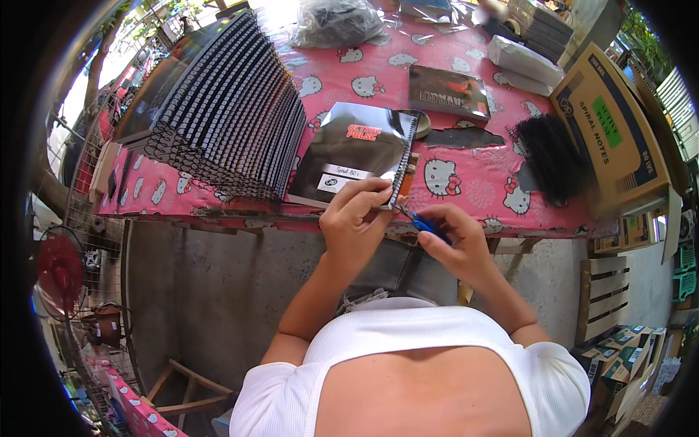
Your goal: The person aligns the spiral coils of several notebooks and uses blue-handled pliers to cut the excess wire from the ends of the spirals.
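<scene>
A spiral notebook [353,149] with a dark, glossy cover lies at the table's near edge, its black coil along the right side. My left hand [354,222] is closed on the notebook's lower right corner, fingers pinching at the end of the coil. In my right hand [459,240] are blue-handled pliers [431,227], their narrow metal tip reaching the coil's lower end beside my left fingertips. Whether the jaws grip the wire is too small to tell. Left of the notebook stands a tall, leaning stack of spiral notebooks [218,109].
The table has a pink patterned cover [386,65]. A printed dark cover sheet [449,92] lies beyond the notebook. To the right are a heap of black coils [550,160] and an open cardboard box [615,135]. A clear plastic bag [338,25] sits at the back.
</scene>
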Available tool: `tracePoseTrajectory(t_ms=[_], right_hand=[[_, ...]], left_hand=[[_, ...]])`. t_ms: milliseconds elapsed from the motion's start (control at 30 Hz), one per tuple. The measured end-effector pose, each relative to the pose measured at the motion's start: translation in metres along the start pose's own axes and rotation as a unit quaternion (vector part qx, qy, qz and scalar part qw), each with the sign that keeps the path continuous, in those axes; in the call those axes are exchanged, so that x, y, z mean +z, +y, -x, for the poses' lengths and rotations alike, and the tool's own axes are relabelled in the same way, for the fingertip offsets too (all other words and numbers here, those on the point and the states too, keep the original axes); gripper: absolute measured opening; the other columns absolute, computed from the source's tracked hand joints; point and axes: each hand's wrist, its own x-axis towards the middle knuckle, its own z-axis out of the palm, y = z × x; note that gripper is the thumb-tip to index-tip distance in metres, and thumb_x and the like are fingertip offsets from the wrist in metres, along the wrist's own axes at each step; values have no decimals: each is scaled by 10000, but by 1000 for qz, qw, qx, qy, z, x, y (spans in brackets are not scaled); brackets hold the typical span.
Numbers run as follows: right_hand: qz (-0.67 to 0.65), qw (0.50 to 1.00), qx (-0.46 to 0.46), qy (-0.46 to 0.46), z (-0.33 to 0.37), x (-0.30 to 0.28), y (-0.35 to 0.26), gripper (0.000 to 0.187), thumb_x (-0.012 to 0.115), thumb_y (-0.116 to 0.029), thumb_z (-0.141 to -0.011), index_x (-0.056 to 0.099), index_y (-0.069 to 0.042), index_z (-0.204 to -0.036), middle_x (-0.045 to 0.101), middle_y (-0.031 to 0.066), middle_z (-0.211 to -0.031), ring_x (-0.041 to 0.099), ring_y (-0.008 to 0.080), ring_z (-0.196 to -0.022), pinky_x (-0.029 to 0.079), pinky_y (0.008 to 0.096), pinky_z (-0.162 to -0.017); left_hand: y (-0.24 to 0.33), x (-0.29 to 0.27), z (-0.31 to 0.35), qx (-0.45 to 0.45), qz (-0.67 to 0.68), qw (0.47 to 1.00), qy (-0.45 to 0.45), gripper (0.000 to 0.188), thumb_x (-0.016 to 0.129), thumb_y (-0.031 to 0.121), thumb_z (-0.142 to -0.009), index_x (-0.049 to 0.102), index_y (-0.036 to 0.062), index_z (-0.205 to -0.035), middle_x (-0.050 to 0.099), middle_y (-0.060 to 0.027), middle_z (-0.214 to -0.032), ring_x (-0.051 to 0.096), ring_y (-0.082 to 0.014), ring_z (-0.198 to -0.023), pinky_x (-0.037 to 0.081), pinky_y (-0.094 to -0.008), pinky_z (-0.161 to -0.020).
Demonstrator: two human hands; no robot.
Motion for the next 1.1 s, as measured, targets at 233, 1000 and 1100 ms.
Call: tracePoseTrajectory(t_ms=[233,1000,1100], right_hand=[[-162,979,110,-51,-9,-21,36,345,646,-231,-867,596,18,-1100,664,106,-880,615,126,-777,487,241,-676],[10,969,-199,143,-329,104,-145,439,681,-319,-750,617,9,-1036,640,188,-853,636,253,-777,513,371,-748],[126,903,-339,233,-336,128,-118,449,626,-360,-751,638,3,-1014,631,236,-903,599,329,-938,457,401,-866]], left_hand=[[-10,-2,-8,101,-18,995,18,213,739,-72,-639,669,10,-823,669,-104,-858,656,-230,-772,536,-297,-651],[-44,-239,-167,-116,168,898,390,910,270,720,-874,321,-34,-1382,386,-169,-1386,400,-243,-1242,276,-405,-1029],[-44,-236,-176,-114,16,891,440,786,347,665,-895,543,-52,-1153,568,-155,-1114,530,-224,-992,398,-358,-889]])
